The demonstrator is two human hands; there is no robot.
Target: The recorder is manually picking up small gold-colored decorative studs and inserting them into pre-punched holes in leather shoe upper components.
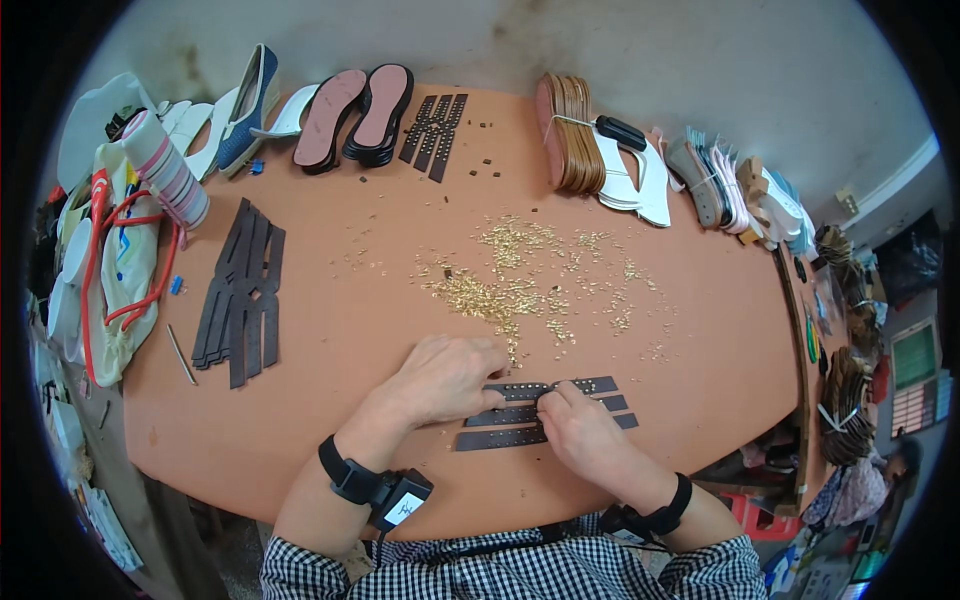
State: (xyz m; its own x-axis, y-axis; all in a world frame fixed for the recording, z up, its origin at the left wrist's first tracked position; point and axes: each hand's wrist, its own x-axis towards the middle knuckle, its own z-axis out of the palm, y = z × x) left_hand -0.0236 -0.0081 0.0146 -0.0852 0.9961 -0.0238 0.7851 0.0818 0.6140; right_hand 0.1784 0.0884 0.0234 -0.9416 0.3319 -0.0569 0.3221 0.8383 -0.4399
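Dark straps (560, 412) lie crosswise on counter (330, 330), long axis left-right; left hand (445, 380) pressing, right hand (580, 430) fingers pinching top strap.

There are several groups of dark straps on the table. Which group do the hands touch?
The strap piece nearest the person, under the left hand and right hand. The stack at left and the set at the far edge lie untouched.

A shoemaking workshop: soles (366, 112), leather straps (242, 292) and brass studs (520, 285) cover the worktable (330, 340).
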